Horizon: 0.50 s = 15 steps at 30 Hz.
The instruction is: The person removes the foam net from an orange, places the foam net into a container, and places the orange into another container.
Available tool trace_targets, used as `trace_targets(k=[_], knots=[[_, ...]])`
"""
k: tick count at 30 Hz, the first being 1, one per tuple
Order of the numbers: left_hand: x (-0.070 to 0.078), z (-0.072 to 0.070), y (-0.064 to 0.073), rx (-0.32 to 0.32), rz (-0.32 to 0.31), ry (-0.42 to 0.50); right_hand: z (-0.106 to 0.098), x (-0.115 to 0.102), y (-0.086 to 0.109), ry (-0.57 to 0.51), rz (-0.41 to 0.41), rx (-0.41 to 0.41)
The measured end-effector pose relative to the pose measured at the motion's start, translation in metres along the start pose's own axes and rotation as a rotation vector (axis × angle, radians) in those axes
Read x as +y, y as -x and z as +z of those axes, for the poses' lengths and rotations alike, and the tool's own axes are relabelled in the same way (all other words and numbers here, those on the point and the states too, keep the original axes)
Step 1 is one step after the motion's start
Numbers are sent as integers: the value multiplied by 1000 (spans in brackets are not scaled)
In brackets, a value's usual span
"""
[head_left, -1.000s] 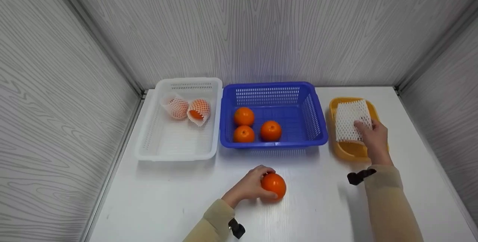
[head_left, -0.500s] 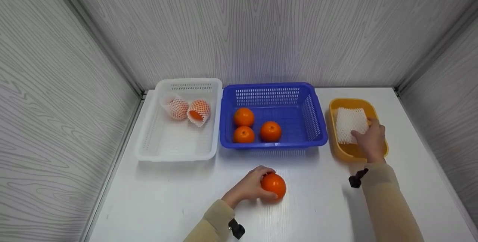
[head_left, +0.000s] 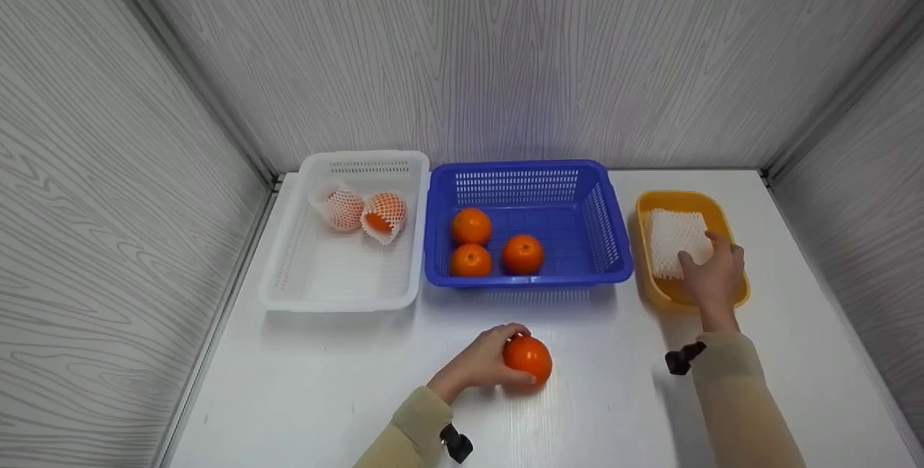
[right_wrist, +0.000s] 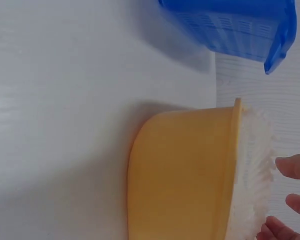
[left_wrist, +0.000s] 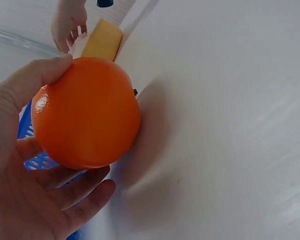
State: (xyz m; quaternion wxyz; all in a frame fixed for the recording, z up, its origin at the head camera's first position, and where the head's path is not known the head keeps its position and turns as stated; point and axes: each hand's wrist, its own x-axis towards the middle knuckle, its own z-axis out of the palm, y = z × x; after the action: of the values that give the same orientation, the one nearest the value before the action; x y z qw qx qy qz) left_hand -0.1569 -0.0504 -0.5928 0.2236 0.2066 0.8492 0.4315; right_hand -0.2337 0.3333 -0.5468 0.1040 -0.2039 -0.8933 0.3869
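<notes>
My left hand (head_left: 485, 360) grips an orange (head_left: 529, 360) resting on the white table. In the left wrist view the thumb lies over one side of the orange (left_wrist: 87, 112), and the fingers (left_wrist: 87, 187) curve round the other. At the right, my right hand (head_left: 715, 271) hovers over a yellow basket (head_left: 675, 199), thumb and fingers spread. White foam fruit nets (head_left: 677, 240) lie flat in that basket, beside the fingertips. The right wrist view shows the thumb (right_wrist: 292, 166) close to the net edges (right_wrist: 252, 170); whether it touches them I cannot tell.
A blue basket (head_left: 563, 279) at the back middle holds three oranges (head_left: 523, 254). Left of it stands a white basket (head_left: 339, 304) with two oranges in foam nets (head_left: 385, 214). Wood-patterned walls (head_left: 469, 56) close off the back and sides.
A foam net raised in my right hand a second ago lies back down in the yellow basket. The right hand has let go and drawn slightly nearer me; the left hand stays put.
</notes>
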Motion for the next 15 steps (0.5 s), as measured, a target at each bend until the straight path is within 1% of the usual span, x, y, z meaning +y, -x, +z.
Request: trace_targets(k=[5,10,15], knots=[[0,-1,1,5,17,3,3,-9,15,-46,-51,15],[3,-5,4,22,23,12,3,-18,24,-78,-35,-3],[8,-10,7,47,42,19,-1,-20,27,-89,-31,-22]])
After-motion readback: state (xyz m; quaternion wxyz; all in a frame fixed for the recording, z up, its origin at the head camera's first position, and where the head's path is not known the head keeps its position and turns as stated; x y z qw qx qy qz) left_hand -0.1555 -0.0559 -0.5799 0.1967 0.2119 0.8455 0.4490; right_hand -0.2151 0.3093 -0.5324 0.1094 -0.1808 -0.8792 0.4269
